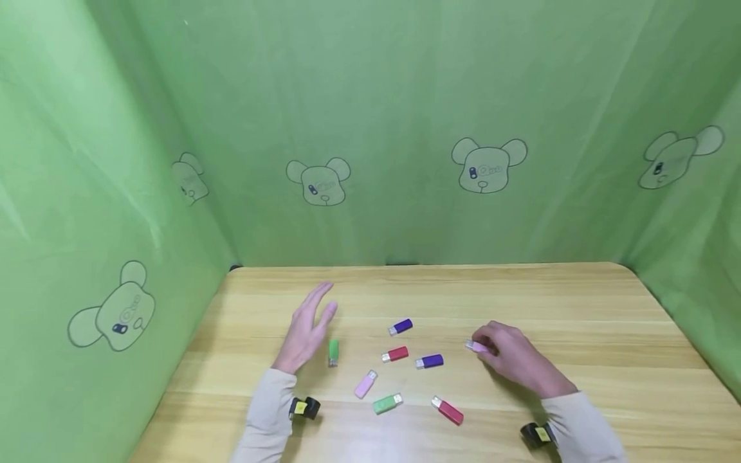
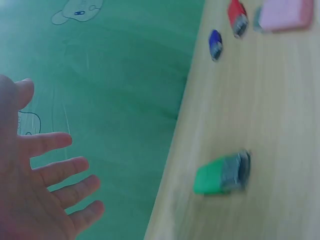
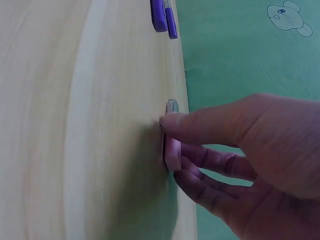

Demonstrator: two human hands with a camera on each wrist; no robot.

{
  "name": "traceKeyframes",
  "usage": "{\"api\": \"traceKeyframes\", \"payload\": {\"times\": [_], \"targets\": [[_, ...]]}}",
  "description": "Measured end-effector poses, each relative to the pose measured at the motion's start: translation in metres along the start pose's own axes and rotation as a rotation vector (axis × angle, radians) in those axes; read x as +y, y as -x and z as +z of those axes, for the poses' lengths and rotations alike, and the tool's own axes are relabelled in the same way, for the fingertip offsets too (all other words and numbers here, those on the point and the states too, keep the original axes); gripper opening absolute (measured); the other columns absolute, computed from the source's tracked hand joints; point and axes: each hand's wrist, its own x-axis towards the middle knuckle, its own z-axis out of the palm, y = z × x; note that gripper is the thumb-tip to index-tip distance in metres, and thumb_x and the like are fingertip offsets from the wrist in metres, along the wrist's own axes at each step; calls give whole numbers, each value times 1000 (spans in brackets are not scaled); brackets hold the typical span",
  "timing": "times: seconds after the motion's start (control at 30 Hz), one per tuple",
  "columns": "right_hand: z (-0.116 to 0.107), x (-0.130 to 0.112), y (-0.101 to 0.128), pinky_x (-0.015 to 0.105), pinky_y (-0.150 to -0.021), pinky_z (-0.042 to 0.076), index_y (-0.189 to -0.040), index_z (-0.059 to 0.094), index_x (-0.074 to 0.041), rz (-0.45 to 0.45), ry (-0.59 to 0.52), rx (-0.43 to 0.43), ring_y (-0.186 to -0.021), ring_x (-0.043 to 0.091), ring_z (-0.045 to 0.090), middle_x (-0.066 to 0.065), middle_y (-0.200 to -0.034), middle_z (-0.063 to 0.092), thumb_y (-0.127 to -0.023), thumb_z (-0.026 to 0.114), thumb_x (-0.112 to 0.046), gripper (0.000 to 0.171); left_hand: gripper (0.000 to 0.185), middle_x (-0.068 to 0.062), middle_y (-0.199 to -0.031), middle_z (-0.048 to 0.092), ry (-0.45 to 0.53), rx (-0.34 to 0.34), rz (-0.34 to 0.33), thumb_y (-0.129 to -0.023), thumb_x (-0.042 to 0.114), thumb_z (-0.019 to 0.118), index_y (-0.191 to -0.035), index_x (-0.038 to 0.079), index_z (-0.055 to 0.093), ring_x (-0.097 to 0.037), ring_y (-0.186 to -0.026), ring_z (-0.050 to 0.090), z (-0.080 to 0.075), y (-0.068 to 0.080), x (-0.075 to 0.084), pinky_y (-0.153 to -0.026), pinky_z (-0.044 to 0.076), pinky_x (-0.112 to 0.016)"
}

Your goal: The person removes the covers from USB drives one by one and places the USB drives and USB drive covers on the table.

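Note:
At the right of the head view, my right hand (image 1: 512,352) pinches a pink USB flash drive (image 1: 478,347) between thumb and fingers, its metal plug pointing left. The right wrist view shows this pink drive (image 3: 172,152) low over the wood or touching it; I cannot tell which. My left hand (image 1: 305,331) has its fingers extended and holds nothing. Beside it on the table lies a green flash drive (image 1: 333,350). In the left wrist view that green drive (image 2: 212,177) is to the right of the spread fingers, apart from them.
Between the hands lie more flash drives: purple (image 1: 402,326) and purple (image 1: 430,361), red (image 1: 396,354) and red (image 1: 448,410), pink (image 1: 365,384), green (image 1: 387,404). The wooden table (image 1: 521,289) meets a green curtain (image 1: 393,212) at its back and sides.

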Motion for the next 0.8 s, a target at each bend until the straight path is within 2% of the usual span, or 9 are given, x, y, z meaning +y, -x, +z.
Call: {"api": "traceKeyframes", "payload": {"times": [0.1,0.23,0.4,0.6,0.8], "targets": [[1,1,-3,26,-68,59,-99,74,-1,23,-28,-17,-76,10,60,-2,-85,65,-83,80,1,18,54,-14,-158,43,31,11,16,-109,36,50,-153,7,44,-33,-146,39,3,-4,5,-122,28,-56],[0,-1,-6,24,-67,58,-99,74,-1,36,-51,-20,-76,9,59,-2,-85,65,-80,82,2,21,53,-14,-156,47,58,-1,18,-108,35,51,-152,5,46,-33,-143,44,8,-10,13,-119,34,-54],[-3,-15,-12,23,-71,60,-105,73,-3,20,-119,25,-81,10,62,-2,-92,66,-79,84,2,29,49,-16,-148,54,119,-19,6,-107,31,56,-146,2,52,-36,-133,53,14,-16,23,-112,45,-52],[-13,-49,-31,26,-75,61,-107,71,-5,-92,-147,105,-85,10,64,-3,-96,66,-81,82,3,29,39,-17,-137,62,258,-27,12,-103,18,65,-137,0,60,-43,-123,60,21,-24,42,-105,51,-54],[-15,-74,-48,30,-77,62,-107,74,-6,-240,-178,182,-86,10,66,-3,-98,70,-82,82,4,29,29,-17,-125,69,330,-59,30,-99,12,69,-125,-1,68,-32,-109,68,36,-31,61,-96,58,-43]]}}
